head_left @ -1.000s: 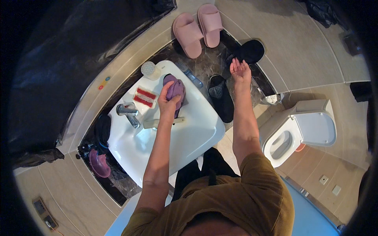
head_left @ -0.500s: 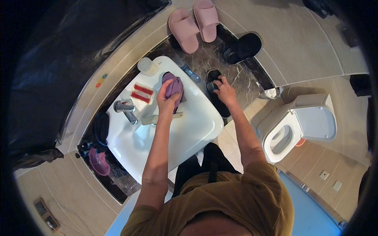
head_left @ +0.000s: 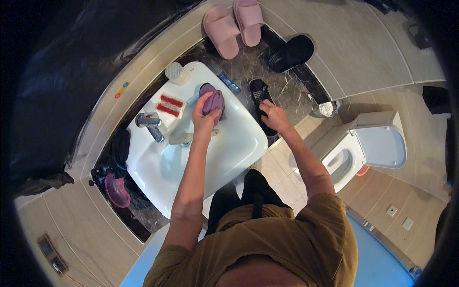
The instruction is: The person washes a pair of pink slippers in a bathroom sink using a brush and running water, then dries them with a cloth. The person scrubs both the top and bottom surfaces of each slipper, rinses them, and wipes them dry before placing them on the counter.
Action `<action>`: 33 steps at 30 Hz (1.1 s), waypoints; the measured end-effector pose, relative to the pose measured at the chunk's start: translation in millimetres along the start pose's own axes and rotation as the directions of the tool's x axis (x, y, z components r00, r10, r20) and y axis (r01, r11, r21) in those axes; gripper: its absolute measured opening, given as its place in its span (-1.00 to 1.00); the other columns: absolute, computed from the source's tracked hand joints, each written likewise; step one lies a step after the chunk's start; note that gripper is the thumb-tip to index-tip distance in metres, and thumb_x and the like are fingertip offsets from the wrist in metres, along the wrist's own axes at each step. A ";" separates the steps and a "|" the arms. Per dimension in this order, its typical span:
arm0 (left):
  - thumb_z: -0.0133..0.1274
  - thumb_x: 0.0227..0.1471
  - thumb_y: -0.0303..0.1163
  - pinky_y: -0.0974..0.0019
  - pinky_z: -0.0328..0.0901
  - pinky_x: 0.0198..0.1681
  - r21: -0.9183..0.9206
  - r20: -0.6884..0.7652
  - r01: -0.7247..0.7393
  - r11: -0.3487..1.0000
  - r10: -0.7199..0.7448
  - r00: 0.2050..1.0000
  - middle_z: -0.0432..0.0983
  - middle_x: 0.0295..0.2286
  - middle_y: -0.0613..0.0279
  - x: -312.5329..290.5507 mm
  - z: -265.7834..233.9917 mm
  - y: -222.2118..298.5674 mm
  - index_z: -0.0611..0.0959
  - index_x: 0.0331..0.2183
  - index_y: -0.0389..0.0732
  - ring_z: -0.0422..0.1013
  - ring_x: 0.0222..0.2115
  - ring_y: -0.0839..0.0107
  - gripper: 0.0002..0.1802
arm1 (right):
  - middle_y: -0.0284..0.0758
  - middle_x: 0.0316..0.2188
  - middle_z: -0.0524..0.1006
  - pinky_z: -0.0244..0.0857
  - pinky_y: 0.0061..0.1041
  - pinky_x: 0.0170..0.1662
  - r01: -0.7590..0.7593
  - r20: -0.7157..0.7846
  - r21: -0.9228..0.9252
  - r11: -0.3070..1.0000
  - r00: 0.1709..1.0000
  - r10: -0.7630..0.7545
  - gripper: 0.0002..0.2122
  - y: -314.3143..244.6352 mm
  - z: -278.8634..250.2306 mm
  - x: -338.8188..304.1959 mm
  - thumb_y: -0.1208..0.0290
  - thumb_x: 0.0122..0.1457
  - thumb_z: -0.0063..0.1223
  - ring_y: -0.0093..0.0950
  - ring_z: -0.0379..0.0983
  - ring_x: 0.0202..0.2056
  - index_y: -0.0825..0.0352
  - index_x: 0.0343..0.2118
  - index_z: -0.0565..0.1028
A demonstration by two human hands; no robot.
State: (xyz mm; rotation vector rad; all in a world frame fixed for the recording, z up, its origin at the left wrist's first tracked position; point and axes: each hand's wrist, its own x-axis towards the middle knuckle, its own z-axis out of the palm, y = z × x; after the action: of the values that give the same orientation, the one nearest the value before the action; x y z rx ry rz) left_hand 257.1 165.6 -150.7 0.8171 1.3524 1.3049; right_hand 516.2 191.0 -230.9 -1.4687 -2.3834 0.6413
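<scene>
My left hand [head_left: 204, 115] is closed round a bunched purple cloth [head_left: 213, 103], held over the far side of the white washbasin [head_left: 239, 162]. On the dark marble counter right of the basin lies a black slipper [head_left: 258, 91] with a checked lining. My right hand [head_left: 274, 117] has its fingers bent onto the slipper's near half and covers part of it. A pale-handled tool [head_left: 180, 138] rests in the basin, partly hidden behind my left forearm. Left of the cloth, a red-and-white striped pad [head_left: 170, 105] sits on the basin rim near the metal faucet [head_left: 150, 125].
A second black slipper [head_left: 292, 52] and pink slippers [head_left: 221, 31] lie beyond the basin. A white ribbed cup [head_left: 177, 74] stands on the rim, with a clear bluish handled item [head_left: 224, 79] beside it. The open toilet [head_left: 342, 165] is at right; a pink basin [head_left: 117, 190] is at left.
My right hand has slid along the black slipper from its checked opening toward its near end. The purple cloth stays in my left hand. The whole view has shifted slightly.
</scene>
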 end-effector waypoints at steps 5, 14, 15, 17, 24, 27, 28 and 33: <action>0.07 -0.25 -0.72 0.45 0.29 -0.12 -0.013 -0.008 0.007 1.000 -0.007 1.000 0.43 -0.15 0.29 -9.0 -0.2 8.2 0.54 -0.09 -0.12 0.36 -0.16 0.45 -0.42 | -0.24 -0.22 0.48 0.37 -0.24 -0.21 -0.017 -0.013 -0.100 0.995 1.000 0.015 -0.72 -1.5 -29.1 -3.8 0.48 -0.09 0.10 -0.19 0.46 -0.22 0.23 -0.24 0.42; 0.10 -0.24 -0.66 0.51 0.31 -0.31 -0.051 -0.059 -0.025 0.998 0.022 0.998 0.46 -0.20 0.32 -46.3 -27.4 20.9 0.55 -0.10 -0.07 0.39 -0.27 0.51 -0.44 | -0.22 -0.33 0.44 0.35 -0.22 -0.28 0.068 -0.150 0.000 0.998 0.986 -0.068 -0.73 -55.3 -102.7 14.4 0.58 -0.12 0.09 -0.14 0.44 -0.30 0.23 -0.27 0.47; 0.11 -0.24 -0.65 0.52 0.30 -0.34 -0.068 -0.072 -0.001 0.998 -0.004 0.997 0.46 -0.21 0.33 -55.0 -31.8 23.2 0.55 -0.10 -0.06 0.39 -0.28 0.53 -0.45 | -0.21 -0.33 0.40 0.34 -0.26 -0.26 0.035 -0.096 -0.022 0.999 0.995 -0.037 -0.72 -69.1 -109.8 16.9 0.62 -0.13 0.08 -0.12 0.42 -0.31 0.24 -0.28 0.47; 0.10 -0.23 -0.67 0.56 0.21 -0.50 -0.119 -0.093 0.037 0.992 -0.049 0.994 0.47 -0.24 0.36 -73.3 -38.3 28.2 0.55 -0.11 -0.04 0.37 -0.38 0.60 -0.45 | -0.22 -0.35 0.38 0.34 -0.26 -0.28 0.123 -0.068 -0.063 0.990 0.989 -0.128 -0.73 -82.1 -119.2 23.8 0.64 -0.13 0.08 -0.14 0.43 -0.32 0.24 -0.30 0.48; 0.06 -0.20 -0.72 0.55 0.14 -0.59 -0.203 -0.154 0.100 0.974 -0.133 0.979 0.49 -0.32 0.36 -132.5 -61.3 26.1 0.54 -0.08 -0.04 0.33 -0.52 0.64 -0.42 | -0.29 -0.39 0.36 0.30 -0.37 -0.20 0.569 0.057 -0.268 0.777 0.815 -0.577 -0.87 -112.9 -122.9 65.0 0.59 -0.16 0.03 -0.32 0.36 -0.26 0.30 -0.48 0.53; 0.05 -0.19 -0.73 0.57 0.15 -0.56 -0.230 -0.174 0.068 0.971 -0.110 0.979 0.50 -0.35 0.34 -151.0 -66.8 25.4 0.52 -0.07 -0.07 0.32 -0.52 0.65 -0.42 | -0.28 -0.35 0.37 0.25 -0.39 -0.14 0.668 0.198 -0.301 0.681 0.742 -0.640 -0.89 -127.1 -112.0 83.0 0.51 -0.10 -0.02 -0.33 0.33 -0.23 0.32 -0.50 0.55; 0.05 -0.19 -0.73 0.57 0.16 -0.55 -0.233 -0.183 0.059 0.971 -0.103 0.978 0.50 -0.35 0.33 -155.7 -67.5 23.7 0.52 -0.06 -0.08 0.32 -0.52 0.65 -0.42 | -0.28 -0.35 0.37 0.25 -0.41 -0.15 0.690 0.196 -0.309 0.655 0.719 -0.666 -0.88 -125.7 -101.2 90.1 0.51 -0.10 -0.03 -0.34 0.32 -0.23 0.32 -0.49 0.54; 0.05 -0.21 -0.73 0.47 0.24 -0.16 -0.245 -0.195 0.096 0.965 -0.146 0.970 0.47 -0.20 0.30 -166.0 -69.6 12.5 0.51 -0.04 -0.13 0.37 -0.25 0.52 -0.40 | -0.27 -0.26 0.34 0.24 -0.39 -0.09 0.709 0.234 -0.205 0.675 0.705 -0.670 -0.74 -114.4 -57.3 113.6 0.63 -0.14 -0.04 -0.30 0.31 -0.19 0.31 -0.31 0.48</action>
State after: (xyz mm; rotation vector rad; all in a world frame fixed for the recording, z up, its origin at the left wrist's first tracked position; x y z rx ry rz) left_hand 226.1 -7.9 -112.2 0.4357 1.3582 1.4520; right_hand 402.1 261.1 -124.4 -0.4652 -2.9424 0.2111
